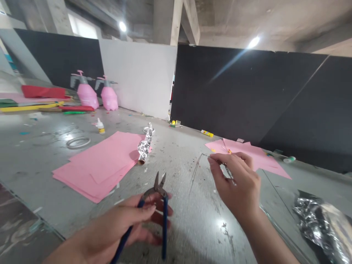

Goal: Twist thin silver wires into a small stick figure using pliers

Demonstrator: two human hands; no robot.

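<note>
My left hand (132, 223) holds blue-handled pliers (159, 187) at the lower middle, jaws pointing away from me. The jaws stand apart with nothing between them. My right hand (238, 183) is raised over the table to the right, thumb and forefinger pinched on a thin dark wire (202, 154). The wire pokes out left of the fingertips and bends downward; another stretch of it shows below the palm. A gap separates the pliers from the wire. Beyond my left hand, a crumpled roll of foil (144, 146) lies at the edge of pink sheets (107, 161).
Two pink spray bottles (87, 96) stand back left, near coloured strips. A small glue bottle (100, 126) and a silvery ring (78, 142) lie before them. More pink paper (264, 161) is behind my right hand. Crumpled foil (310, 216) sits far right. Black panels (247, 95) border the table.
</note>
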